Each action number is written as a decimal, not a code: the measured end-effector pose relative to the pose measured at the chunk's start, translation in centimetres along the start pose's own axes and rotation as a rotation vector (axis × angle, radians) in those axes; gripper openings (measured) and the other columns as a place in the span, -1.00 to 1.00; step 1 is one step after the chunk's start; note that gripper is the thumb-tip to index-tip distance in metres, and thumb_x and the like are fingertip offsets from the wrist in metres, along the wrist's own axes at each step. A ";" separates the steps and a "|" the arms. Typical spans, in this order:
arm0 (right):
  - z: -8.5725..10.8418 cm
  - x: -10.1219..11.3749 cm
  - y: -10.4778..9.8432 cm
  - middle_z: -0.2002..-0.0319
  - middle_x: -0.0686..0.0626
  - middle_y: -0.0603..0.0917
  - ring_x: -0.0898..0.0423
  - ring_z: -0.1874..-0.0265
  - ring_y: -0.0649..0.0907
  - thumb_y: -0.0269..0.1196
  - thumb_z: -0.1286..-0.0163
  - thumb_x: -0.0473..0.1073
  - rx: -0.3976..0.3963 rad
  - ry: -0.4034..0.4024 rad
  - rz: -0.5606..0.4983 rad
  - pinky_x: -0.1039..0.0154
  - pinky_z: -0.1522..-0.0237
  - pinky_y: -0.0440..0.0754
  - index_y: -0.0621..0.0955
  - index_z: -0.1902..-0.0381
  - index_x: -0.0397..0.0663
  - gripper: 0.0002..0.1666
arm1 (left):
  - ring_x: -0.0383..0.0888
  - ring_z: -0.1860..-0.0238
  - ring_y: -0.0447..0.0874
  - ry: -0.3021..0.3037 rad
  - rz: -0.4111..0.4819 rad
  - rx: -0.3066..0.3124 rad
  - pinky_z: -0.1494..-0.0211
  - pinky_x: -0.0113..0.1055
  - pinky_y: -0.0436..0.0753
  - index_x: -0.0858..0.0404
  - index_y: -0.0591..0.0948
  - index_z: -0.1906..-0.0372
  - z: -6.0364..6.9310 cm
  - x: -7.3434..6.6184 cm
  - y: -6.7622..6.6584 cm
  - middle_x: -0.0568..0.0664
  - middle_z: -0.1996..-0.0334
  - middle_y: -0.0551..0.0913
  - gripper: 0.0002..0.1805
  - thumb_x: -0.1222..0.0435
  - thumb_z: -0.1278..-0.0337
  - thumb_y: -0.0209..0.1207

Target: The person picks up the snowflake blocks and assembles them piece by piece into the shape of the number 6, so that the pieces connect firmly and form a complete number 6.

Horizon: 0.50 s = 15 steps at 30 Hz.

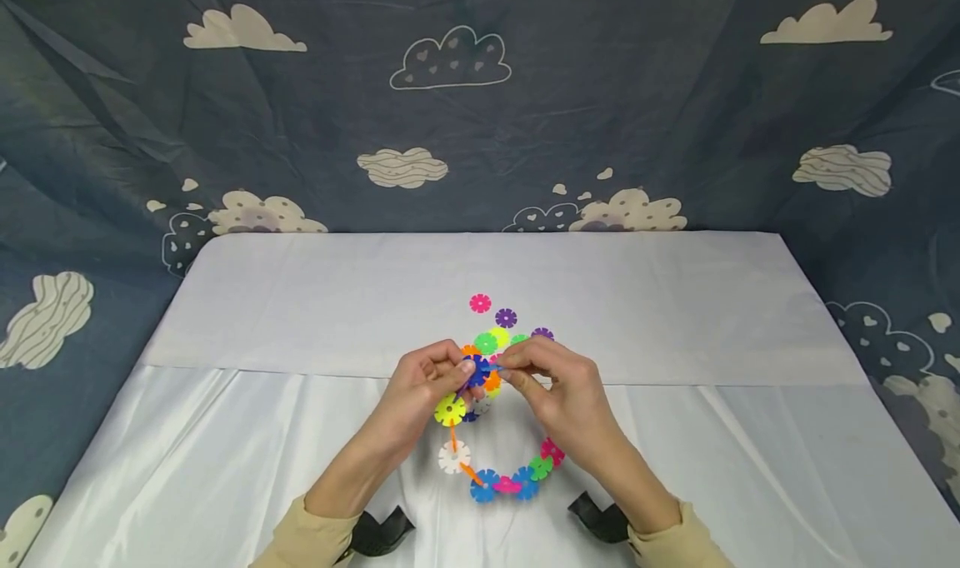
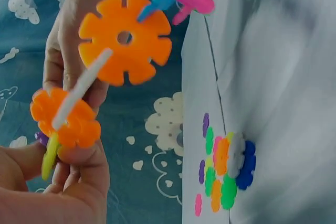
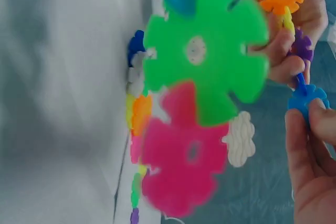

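Both hands meet over the table, holding a hanging chain of notched plastic snowflake discs. My left hand [image 1: 420, 393] pinches the chain's upper left end, around a dark blue snowflake disc [image 1: 477, 371] and a purple one [image 3: 302, 44]. Between the thumb and fingers of my right hand [image 1: 573, 393] is a light blue snowflake disc [image 3: 307, 98], its edge against the dark blue one. Whether their slots are fully locked cannot be told. Below, the chain curves through a yellow disc [image 1: 450, 410], a white disc [image 1: 453, 457] and a green disc [image 1: 541, 468] to a pink disc [image 1: 552, 451].
Loose discs lie on the white-covered table [image 1: 300, 301] beyond the hands, among them a pink disc [image 1: 480, 303] and a purple disc [image 1: 506, 318]. Some are partly hidden by the hands. A dark cloud-patterned cloth [image 1: 600, 110] hangs behind the table.
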State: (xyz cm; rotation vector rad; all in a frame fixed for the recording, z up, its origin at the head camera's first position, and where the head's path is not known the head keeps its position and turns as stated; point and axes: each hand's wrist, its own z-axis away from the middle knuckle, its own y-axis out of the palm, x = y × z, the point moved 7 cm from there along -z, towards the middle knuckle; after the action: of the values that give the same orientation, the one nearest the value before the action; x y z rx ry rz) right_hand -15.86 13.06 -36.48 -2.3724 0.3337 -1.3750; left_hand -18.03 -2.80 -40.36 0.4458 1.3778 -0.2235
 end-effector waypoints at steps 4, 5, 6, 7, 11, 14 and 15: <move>0.1 -0.9 0.0 0.24 0.17 0.68 0.20 0.21 0.67 0.39 -0.25 -0.32 0.040 0.154 -0.080 0.29 0.07 0.64 0.72 0.22 0.09 -0.80 | -0.08 0.43 0.58 -0.048 0.025 0.057 0.21 -0.30 0.58 0.37 0.49 0.11 -0.2 0.3 0.2 0.12 0.41 0.69 -0.83 0.31 -0.37 0.13; 0.1 -1.1 0.1 0.24 0.18 0.68 0.20 0.20 0.67 0.38 -0.26 -0.30 0.051 0.184 -0.103 0.28 0.04 0.63 0.72 0.21 0.12 -0.80 | -0.09 0.45 0.56 -0.060 0.032 0.077 0.22 -0.31 0.56 0.35 0.50 0.04 -0.2 0.3 0.3 0.14 0.38 0.70 -0.80 0.30 -0.38 0.13; 0.1 -1.2 0.2 0.23 0.18 0.69 0.19 0.18 0.67 0.38 -0.27 -0.29 0.062 0.205 -0.123 0.27 0.02 0.62 0.72 0.20 0.13 -0.79 | -0.11 0.47 0.55 -0.069 0.033 0.095 0.23 -0.33 0.55 0.33 0.50 -0.02 -0.2 0.4 0.4 0.15 0.35 0.71 -0.76 0.29 -0.37 0.14; 0.2 -1.3 0.3 0.23 0.18 0.69 0.19 0.17 0.67 0.38 -0.28 -0.28 0.073 0.222 -0.140 0.26 0.00 0.61 0.72 0.19 0.15 -0.79 | -0.11 0.49 0.53 -0.077 0.034 0.112 0.25 -0.33 0.54 0.30 0.51 -0.07 -0.2 0.5 0.5 0.16 0.32 0.72 -0.72 0.28 -0.37 0.15; 0.2 -1.5 0.5 0.17 0.13 0.69 0.16 0.13 0.67 0.38 -0.30 -0.22 0.118 0.257 -0.183 0.24 0.00 0.62 0.71 0.12 0.15 -0.79 | -0.08 0.52 0.47 -0.076 0.016 0.141 0.25 -0.34 0.51 0.25 0.56 -0.14 -0.2 0.6 0.7 0.20 0.27 0.70 -0.66 0.24 -0.34 0.20; 0.1 -1.8 -0.2 0.14 0.05 0.68 0.12 0.15 0.69 0.35 -0.33 -0.18 0.136 0.287 -0.215 0.22 0.05 0.64 0.69 0.06 0.07 -0.78 | -0.08 0.50 0.48 -0.071 -0.006 0.127 0.25 -0.34 0.55 0.25 0.57 -0.18 -0.1 0.5 0.5 0.20 0.26 0.67 -0.64 0.24 -0.34 0.20; 0.0 -2.1 -0.6 0.13 0.02 0.68 0.10 0.16 0.70 0.34 -0.35 -0.18 0.134 0.296 -0.222 0.21 0.06 0.65 0.69 0.05 0.04 -0.78 | -0.09 0.49 0.49 -0.070 -0.018 0.124 0.23 -0.34 0.56 0.25 0.57 -0.19 -0.1 0.5 0.5 0.20 0.25 0.66 -0.63 0.24 -0.35 0.19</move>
State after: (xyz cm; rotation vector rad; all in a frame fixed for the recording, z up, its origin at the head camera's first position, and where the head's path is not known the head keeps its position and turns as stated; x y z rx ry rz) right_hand -16.88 14.42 -37.86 -2.1478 0.0526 -1.7971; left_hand -17.83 -2.29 -40.81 0.5236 1.3045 -0.3378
